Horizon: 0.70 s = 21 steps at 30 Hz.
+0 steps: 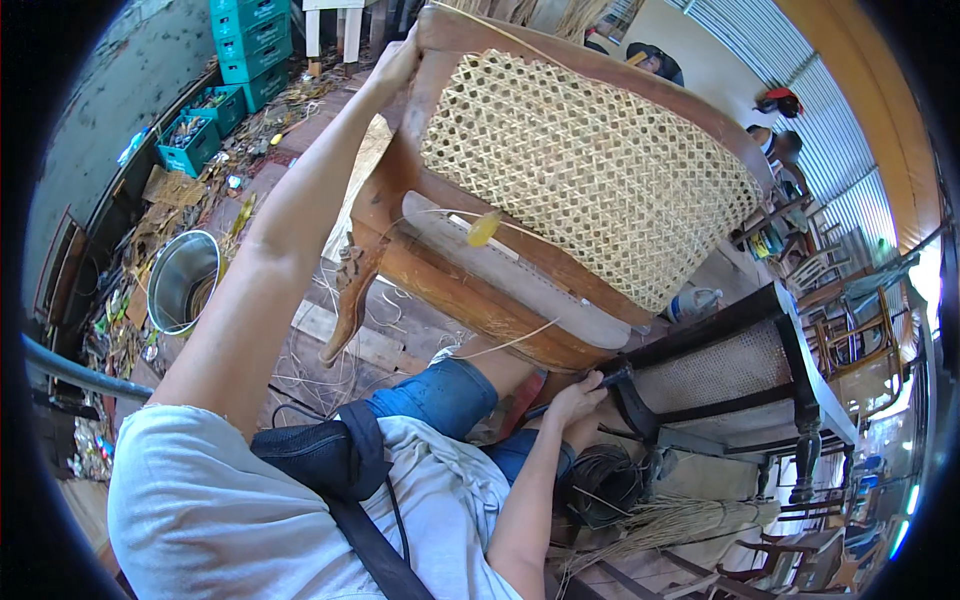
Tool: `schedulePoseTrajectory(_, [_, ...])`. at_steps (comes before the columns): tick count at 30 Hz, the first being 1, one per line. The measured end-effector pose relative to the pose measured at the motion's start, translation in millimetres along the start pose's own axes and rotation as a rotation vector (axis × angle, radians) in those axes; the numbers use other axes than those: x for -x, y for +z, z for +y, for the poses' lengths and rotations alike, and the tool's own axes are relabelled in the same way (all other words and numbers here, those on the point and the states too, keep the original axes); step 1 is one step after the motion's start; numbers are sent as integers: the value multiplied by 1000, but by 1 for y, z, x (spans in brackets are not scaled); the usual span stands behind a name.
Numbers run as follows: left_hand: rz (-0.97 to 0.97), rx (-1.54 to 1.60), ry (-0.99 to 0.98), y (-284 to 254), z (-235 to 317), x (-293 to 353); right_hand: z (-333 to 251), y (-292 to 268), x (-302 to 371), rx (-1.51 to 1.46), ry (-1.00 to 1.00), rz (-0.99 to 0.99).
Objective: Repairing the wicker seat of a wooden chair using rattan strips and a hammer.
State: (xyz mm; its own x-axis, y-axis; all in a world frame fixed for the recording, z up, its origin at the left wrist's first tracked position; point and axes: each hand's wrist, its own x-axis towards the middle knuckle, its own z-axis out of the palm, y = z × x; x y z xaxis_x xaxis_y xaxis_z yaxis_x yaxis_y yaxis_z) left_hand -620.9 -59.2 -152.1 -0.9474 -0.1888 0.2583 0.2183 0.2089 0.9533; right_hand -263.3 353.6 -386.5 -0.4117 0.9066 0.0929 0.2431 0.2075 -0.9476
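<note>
A brown wooden chair (470, 290) with a woven cane panel (580, 170) is tilted up in front of me. My left hand (400, 65), arm stretched far out, grips its upper left corner; some fingers are hidden behind the wood. A yellow oval piece (483, 229) shows against the frame below the cane, beside a loose strand. Near the chair's lower edge, my right hand (578, 397) is closed around a dark bar (618, 377) that shows on both sides of the fist. I cannot tell whether it belongs to the black chair (700, 350) alongside.
A metal bucket (185, 285) stands at left among scraps, with green crates (250, 45) behind. A bundle of straw-like strands (690, 515) lies at lower right. A plastic jug (694, 303) sits beyond the brown chair. Other chairs (850, 340) and people (655, 65) are farther off.
</note>
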Motion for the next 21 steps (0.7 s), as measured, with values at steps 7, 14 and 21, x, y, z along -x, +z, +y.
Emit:
schedulePoseTrajectory(7, [-108, 602, 96, 28, -16, 43, -1, 12, -8, 71, 53, 42])
schedulePoseTrajectory(14, [64, 152, 208, 35, 4, 76, -2, 11, -29, 365, -19, -125])
schedulePoseTrajectory(21, [61, 84, 151, 59, 5, 36, 41, 18, -149, 907, -373, -722])
